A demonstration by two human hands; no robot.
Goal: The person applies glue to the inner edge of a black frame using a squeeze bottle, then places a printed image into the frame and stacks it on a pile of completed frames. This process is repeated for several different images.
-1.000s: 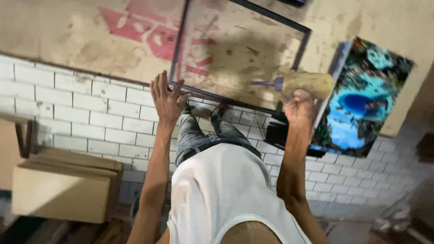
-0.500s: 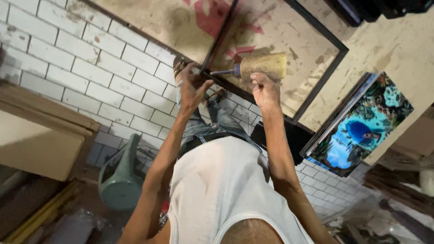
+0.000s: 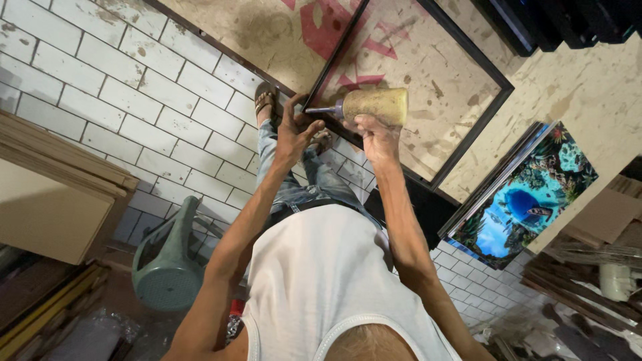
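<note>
- Head view, hands: my right hand is closed around a tan squeeze bottle, its nozzle now at the near corner of the black frame; a second ago it was out along the frame's edge.
- Head view, left hand: fingers bent, pressing that same corner, having shifted in beside the nozzle.
- Head view, surroundings: white tiled floor, green stool, a blue picture leaning at right.

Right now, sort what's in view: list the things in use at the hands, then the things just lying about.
In use:
left hand
right hand
squeeze bottle, nozzle at the frame's edge
black frame

Lying about:
green plastic stool
underwater-scene picture
stacked boards
white tiled floor
</note>
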